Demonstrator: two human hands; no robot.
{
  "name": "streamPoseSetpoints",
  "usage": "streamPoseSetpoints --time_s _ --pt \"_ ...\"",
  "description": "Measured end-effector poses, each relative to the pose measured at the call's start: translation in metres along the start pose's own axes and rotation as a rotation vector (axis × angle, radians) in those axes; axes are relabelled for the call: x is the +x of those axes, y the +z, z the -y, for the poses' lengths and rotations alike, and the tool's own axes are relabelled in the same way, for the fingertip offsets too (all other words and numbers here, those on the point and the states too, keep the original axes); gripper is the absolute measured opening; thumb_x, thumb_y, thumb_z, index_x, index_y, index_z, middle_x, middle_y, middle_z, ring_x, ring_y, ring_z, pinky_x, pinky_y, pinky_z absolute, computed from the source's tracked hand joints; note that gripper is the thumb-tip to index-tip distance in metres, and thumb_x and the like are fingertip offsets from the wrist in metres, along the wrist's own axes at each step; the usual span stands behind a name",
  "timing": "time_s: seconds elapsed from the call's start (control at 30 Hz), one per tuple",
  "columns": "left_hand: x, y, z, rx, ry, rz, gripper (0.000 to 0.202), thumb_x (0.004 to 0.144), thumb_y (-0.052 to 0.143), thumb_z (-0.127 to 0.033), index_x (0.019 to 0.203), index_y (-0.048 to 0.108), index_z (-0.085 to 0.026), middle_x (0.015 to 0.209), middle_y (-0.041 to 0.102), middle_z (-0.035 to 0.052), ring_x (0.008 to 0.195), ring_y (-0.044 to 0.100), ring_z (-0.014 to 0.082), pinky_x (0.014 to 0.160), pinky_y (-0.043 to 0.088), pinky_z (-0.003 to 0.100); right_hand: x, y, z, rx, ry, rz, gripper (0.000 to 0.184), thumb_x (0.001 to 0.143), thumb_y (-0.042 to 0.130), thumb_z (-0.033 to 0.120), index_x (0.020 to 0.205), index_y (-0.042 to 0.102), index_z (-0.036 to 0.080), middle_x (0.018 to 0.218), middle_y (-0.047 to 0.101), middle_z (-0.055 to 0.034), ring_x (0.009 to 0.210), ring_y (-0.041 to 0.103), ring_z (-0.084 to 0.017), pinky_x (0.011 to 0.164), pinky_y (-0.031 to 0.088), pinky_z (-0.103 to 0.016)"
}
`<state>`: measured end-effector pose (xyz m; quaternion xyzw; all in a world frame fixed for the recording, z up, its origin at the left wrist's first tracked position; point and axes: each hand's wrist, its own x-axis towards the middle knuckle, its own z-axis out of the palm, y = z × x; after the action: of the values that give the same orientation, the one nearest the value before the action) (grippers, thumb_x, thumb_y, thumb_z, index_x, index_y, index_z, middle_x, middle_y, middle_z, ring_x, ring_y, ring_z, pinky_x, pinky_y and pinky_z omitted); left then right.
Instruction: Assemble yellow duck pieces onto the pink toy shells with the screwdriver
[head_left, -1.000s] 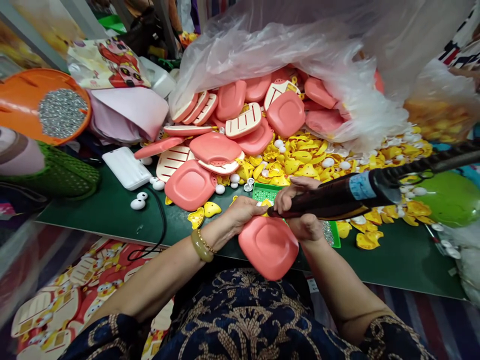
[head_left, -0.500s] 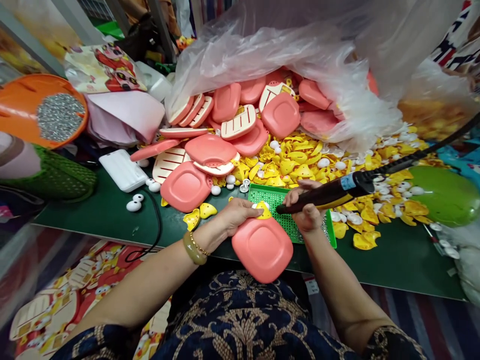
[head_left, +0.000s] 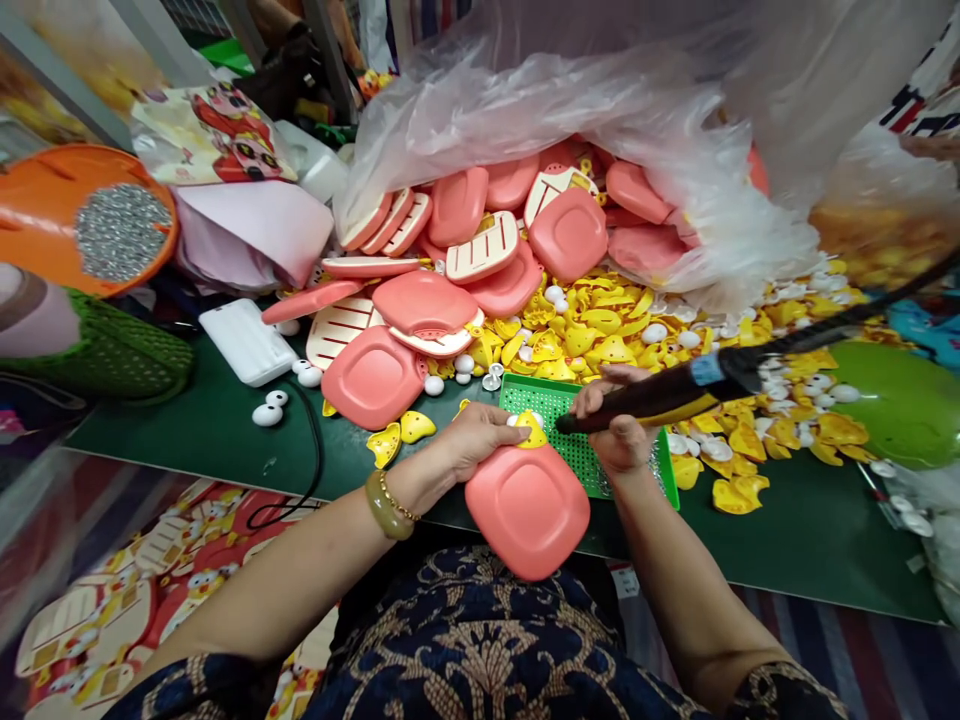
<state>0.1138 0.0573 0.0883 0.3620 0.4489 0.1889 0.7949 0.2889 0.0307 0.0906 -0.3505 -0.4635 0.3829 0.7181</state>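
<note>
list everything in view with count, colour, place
held panel: one, coral, front centre
beak: one, yellow, held panel's top
electric screwdriver: one, black, right of beak
loose panels: many, coral and cream, centre to back
beak shells: many, yellow, centre to right
eye pieces: many, white, among shells, left
perforated tray: one, green, behind held panel
basin: one, orange, far left
metal bits: many, silver, basin and tray
plastic bags: at least two, clear, back
box: one, white, left
cable: one, black, beside box
table: one, dark green, beneath
left grip: one, bare, holding panel
right grip: one, bare, holding screwdriver
</note>
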Motion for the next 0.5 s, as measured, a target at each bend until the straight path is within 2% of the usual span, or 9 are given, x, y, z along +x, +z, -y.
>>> streamPoseSetpoints --time_s 0.1,0.23,0.33,0.5 --pt "0.001 -0.001 0.003 0.024 0.019 -0.009 0.029 0.055 0.082 -0.031 0.058 0.06 -0.012 0.053 0.055 0.0009 0.051 0.049 0.0108 0.05 0.035 0.024 0.011 0.012 0.024 0.038 -0.104 -0.022 0.043 0.066 0.069 0.056 0.095 0.062 0.025 0.058 0.049 0.0059 0.047 0.046 -0.011 0.048 0.042 -0.027" --pt "0.003 -0.001 0.005 0.029 0.039 -0.037 0.027 0.055 0.08 -0.028 0.054 0.057 -0.013 0.051 0.052 -0.0007 0.05 0.047 0.0103 0.049 0.034 0.024 0.019 0.032 0.048 0.058 -0.168 0.054 0.044 0.067 0.066 0.058 0.097 0.062 0.026 0.057 0.048 0.0056 0.045 0.047 -0.012 0.045 0.043 -0.028" --pt "0.003 -0.001 0.004 0.038 0.033 -0.039 0.027 0.054 0.081 -0.027 0.053 0.057 -0.014 0.05 0.052 -0.0006 0.051 0.048 0.0111 0.049 0.035 0.024 0.017 0.039 0.045 0.042 -0.164 0.087 0.048 0.068 0.066 0.061 0.1 0.061 0.026 0.058 0.048 0.0051 0.046 0.047 -0.012 0.046 0.044 -0.029" --pt "0.003 0.0 0.005 0.077 0.045 -0.04 0.027 0.055 0.081 -0.029 0.053 0.059 -0.013 0.05 0.052 -0.0006 0.049 0.047 0.0107 0.047 0.034 0.024 0.012 0.033 0.028 0.028 -0.127 0.102 0.055 0.065 0.068 0.063 0.104 0.061 0.026 0.059 0.051 0.0047 0.047 0.049 -0.013 0.048 0.045 -0.032"
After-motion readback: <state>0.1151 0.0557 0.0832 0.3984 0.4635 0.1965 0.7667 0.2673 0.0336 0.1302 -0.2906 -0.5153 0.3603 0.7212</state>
